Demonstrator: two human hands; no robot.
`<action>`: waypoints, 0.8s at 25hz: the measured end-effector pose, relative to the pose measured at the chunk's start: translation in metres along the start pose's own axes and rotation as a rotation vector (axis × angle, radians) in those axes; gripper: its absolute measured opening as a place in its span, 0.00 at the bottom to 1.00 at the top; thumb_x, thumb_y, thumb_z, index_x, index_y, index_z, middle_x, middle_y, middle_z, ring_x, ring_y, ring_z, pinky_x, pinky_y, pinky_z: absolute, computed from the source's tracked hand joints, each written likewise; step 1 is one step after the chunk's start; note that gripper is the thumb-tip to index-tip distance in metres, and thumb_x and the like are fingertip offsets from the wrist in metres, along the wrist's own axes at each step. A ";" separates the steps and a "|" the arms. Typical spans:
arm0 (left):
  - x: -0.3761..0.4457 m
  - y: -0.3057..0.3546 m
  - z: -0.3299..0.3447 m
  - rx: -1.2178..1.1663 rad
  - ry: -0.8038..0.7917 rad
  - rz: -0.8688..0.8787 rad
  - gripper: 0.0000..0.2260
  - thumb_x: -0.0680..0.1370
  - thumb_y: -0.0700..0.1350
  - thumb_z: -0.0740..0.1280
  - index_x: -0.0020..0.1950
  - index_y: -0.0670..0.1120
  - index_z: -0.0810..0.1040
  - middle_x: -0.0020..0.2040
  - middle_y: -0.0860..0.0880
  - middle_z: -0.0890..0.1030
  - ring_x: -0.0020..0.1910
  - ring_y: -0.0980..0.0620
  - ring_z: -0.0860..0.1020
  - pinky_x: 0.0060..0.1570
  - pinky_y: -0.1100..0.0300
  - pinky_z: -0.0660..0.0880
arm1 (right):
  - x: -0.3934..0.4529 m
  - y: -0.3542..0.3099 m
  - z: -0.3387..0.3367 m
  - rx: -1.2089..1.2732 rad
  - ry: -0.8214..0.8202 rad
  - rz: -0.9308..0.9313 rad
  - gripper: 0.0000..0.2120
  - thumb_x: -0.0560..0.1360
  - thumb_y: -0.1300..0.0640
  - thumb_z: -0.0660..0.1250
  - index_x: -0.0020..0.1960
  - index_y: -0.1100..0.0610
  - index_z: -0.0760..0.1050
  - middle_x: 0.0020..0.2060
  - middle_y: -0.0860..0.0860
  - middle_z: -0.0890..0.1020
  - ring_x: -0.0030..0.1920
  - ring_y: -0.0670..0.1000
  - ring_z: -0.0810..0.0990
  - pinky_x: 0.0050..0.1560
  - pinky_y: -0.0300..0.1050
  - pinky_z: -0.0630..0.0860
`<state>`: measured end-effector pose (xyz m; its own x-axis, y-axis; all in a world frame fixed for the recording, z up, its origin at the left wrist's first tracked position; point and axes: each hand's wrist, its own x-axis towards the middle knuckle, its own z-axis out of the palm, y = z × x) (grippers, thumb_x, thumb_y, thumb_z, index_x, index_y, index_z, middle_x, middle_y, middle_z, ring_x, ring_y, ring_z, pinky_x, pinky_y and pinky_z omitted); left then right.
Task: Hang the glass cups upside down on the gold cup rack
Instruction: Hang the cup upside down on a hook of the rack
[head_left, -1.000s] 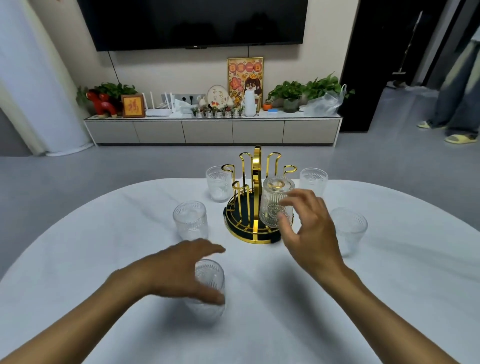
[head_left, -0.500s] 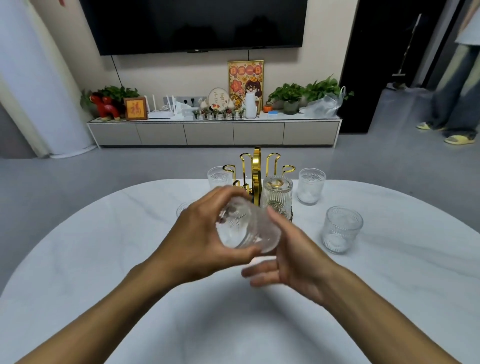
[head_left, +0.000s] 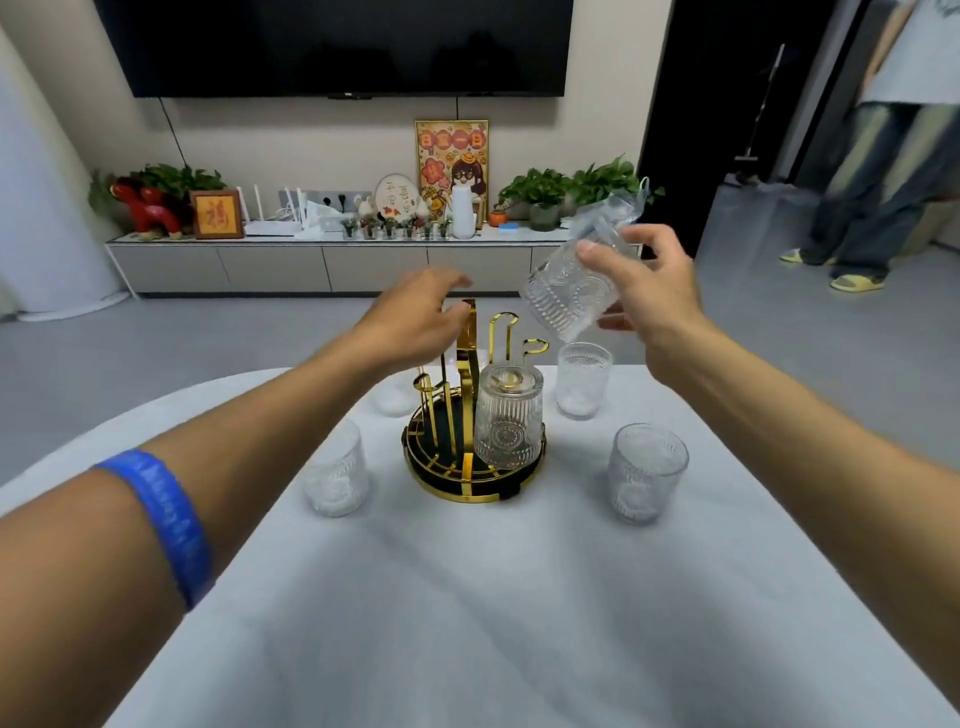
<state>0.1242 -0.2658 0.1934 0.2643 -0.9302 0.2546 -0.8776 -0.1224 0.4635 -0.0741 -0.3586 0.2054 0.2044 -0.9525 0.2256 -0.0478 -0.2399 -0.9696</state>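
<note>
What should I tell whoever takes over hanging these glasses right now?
Right hand: holds a ribbed clear glass cup tilted in the air, above and right of the gold wire cup rack.
Left hand: open, reaching at the rack's top; contact unclear.
Done: one upside-down glass cup sits on a front peg.
Left: hang the held cup, then the upright cups on the white table: near left, near right, far right, plus one partly hidden behind the left arm.
</note>
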 end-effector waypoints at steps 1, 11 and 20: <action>0.007 -0.005 0.005 0.016 -0.028 -0.012 0.18 0.81 0.47 0.58 0.71 0.47 0.68 0.71 0.45 0.71 0.68 0.46 0.69 0.64 0.50 0.65 | 0.010 0.001 0.003 -0.103 -0.008 -0.084 0.24 0.65 0.43 0.75 0.57 0.48 0.72 0.50 0.44 0.75 0.49 0.51 0.79 0.40 0.50 0.81; 0.018 -0.034 0.015 -0.010 0.000 0.052 0.18 0.80 0.50 0.61 0.70 0.49 0.71 0.70 0.47 0.73 0.67 0.46 0.70 0.57 0.56 0.63 | 0.043 0.046 0.024 -0.502 -0.248 -0.190 0.26 0.64 0.48 0.78 0.58 0.49 0.73 0.61 0.53 0.75 0.55 0.54 0.74 0.51 0.47 0.70; 0.016 -0.034 0.016 0.038 0.027 0.037 0.20 0.79 0.55 0.61 0.69 0.50 0.72 0.70 0.47 0.74 0.67 0.46 0.71 0.63 0.46 0.69 | 0.037 0.084 0.028 -0.672 -0.473 -0.171 0.24 0.65 0.62 0.78 0.56 0.48 0.74 0.58 0.55 0.77 0.51 0.56 0.75 0.48 0.47 0.73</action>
<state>0.1520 -0.2815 0.1683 0.2414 -0.9248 0.2941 -0.9016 -0.1016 0.4205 -0.0435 -0.4090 0.1300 0.6430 -0.7499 0.1555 -0.5209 -0.5771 -0.6290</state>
